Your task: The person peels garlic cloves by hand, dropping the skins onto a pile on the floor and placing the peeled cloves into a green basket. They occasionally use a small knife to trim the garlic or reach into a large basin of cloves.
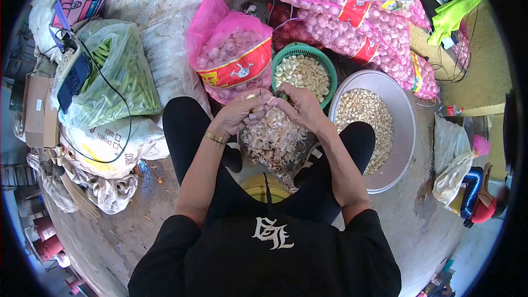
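Note:
My left hand (242, 113) is closed around garlic cloves (252, 97), with pale cloves showing between its fingers. Against its fingertips, my right hand (301, 107) is closed in a pinch. Something small and dark shows by the right fingers, too hidden to name. Beneath both hands lies a heap of papery garlic skins (275, 140) between the feet. Just beyond, a green plastic basket (333, 71) holds peeled cloves (302, 74). To the right, a large pale basin (404, 126) contains many unpeeled-looking cloves (363, 115).
An opened pink mesh bag of garlic bulbs (234, 49) stands ahead; full mesh bags (352, 27) are stacked behind. At left, a plastic bag of green pods (118, 71) rests on a white sack (110, 146), with a phone (74, 82) and cable beside it. Yellow seat (258, 184) below.

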Tool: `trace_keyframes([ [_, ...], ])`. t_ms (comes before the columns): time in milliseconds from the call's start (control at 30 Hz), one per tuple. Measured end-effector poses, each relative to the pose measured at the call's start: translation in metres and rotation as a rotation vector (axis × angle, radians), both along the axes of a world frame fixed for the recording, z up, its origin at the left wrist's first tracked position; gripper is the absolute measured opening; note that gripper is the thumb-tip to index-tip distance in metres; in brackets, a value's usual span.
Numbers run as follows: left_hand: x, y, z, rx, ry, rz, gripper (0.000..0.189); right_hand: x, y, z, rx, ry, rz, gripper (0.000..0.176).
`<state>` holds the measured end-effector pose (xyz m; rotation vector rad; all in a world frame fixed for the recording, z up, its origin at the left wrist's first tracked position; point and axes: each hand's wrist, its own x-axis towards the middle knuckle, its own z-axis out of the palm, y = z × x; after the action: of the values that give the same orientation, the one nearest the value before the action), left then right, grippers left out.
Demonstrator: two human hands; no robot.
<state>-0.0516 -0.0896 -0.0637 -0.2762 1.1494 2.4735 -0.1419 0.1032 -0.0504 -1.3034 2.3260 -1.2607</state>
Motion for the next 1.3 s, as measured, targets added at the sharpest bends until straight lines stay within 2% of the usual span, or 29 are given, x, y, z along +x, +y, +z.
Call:
trace_keyframes([
  [200, -0.002, -0.005, -0.008, 0.075, 0.004, -0.058, 0.013, 0.001, 0.000, 0.002, 0.082, 0.043, 0.055, 0.031],
  [400, -0.002, -0.002, -0.004, 0.077, -0.038, -0.070, 0.011, 0.000, 0.001, -0.002, 0.039, 0.017, 0.098, 0.030],
  [567, -0.003, 0.009, -0.005, 0.075, -0.035, -0.015, 0.017, -0.002, -0.002, -0.001, 0.054, 0.094, -0.002, 0.029],
  [633, -0.002, 0.022, -0.009, 0.291, 0.002, 0.101, 0.018, -0.008, -0.003, -0.004, 0.028, 0.119, -0.046, 0.028],
  [700, -0.002, 0.033, -0.011, 0.292, 0.019, 0.135, 0.019, -0.014, -0.002, -0.004, -0.010, 0.179, -0.138, 0.028],
  [800, 0.000, 0.042, 0.002, 0.278, 0.096, 0.224, 0.018, -0.015, -0.001, -0.003, -0.046, 0.173, -0.144, 0.029],
  [867, -0.003, 0.041, 0.005, 0.203, 0.128, 0.219, 0.018, -0.015, -0.002, -0.003, -0.056, 0.170, -0.155, 0.029],
  [1067, -0.003, 0.037, -0.007, 0.203, 0.149, 0.191, 0.023, -0.007, -0.001, 0.003, -0.006, 0.195, -0.152, 0.030],
  [1300, -0.002, 0.043, 0.006, 0.149, 0.228, 0.160, 0.022, -0.009, 0.004, 0.000, -0.055, 0.220, -0.170, 0.032],
])
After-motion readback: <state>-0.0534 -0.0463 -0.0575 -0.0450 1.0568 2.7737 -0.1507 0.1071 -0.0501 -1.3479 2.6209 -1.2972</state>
